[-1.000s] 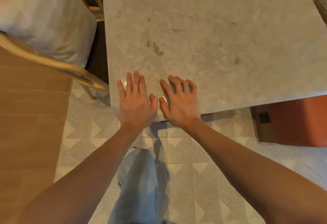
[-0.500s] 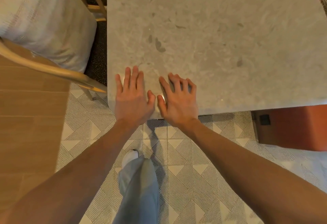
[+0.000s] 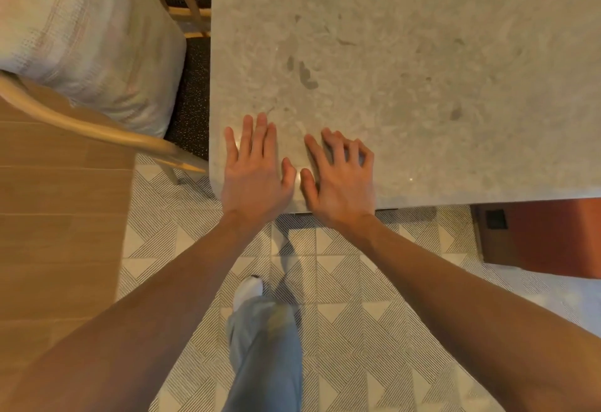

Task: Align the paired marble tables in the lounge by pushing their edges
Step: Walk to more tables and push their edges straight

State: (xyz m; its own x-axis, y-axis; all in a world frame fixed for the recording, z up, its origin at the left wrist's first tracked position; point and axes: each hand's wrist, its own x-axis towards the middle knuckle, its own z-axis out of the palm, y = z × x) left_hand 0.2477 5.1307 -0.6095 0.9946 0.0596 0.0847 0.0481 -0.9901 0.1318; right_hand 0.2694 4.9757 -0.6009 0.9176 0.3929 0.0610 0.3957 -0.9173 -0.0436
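Pressing: both palms lie on the near edge of a marble table (image 3: 406, 54) in a lounge.
Left hand (image 3: 257, 177): flat on the stone, fingers straight and together, gripping nothing.
Right hand (image 3: 341, 181): just beside the left, thumbs almost touching — palm down, fingertips arched onto the slab, holding nothing.
Table: stretches ahead of and to the right of the hands; its rounded near corner sits just left of the left hand.
Second table: not in view, so the alignment cannot be judged.
Chair (image 3: 97, 128): a wooden frame with a pale cushion (image 3: 84, 34), left of the left hand and close to that corner.
Risk: pushing so near one corner could likely swing the top instead of sliding it straight — and drive it into the chair.
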